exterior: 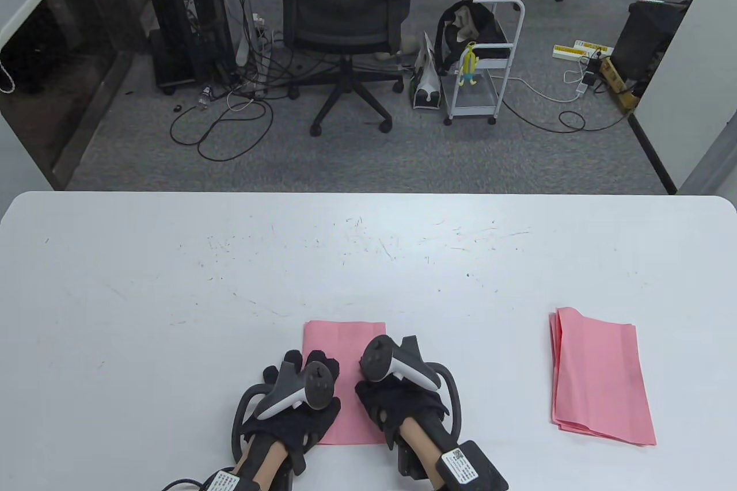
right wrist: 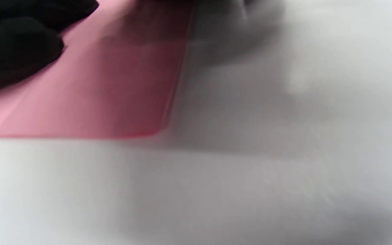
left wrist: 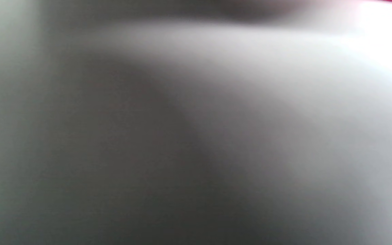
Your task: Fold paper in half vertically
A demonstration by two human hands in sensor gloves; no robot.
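Overhead table view, wrist views near tabletop [exterior: 230, 261]

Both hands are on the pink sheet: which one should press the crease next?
Probably left. The left hand lies flat on the pink sheet, fingers spread; the right hand sits at its right edge.

The left wrist view is a grey blur; nothing there can be made out. Under the right hand [exterior: 397, 393] and left hand [exterior: 296, 399], much of the pink paper [exterior: 345, 341] is covered, and their fingertips are hidden by the trackers.
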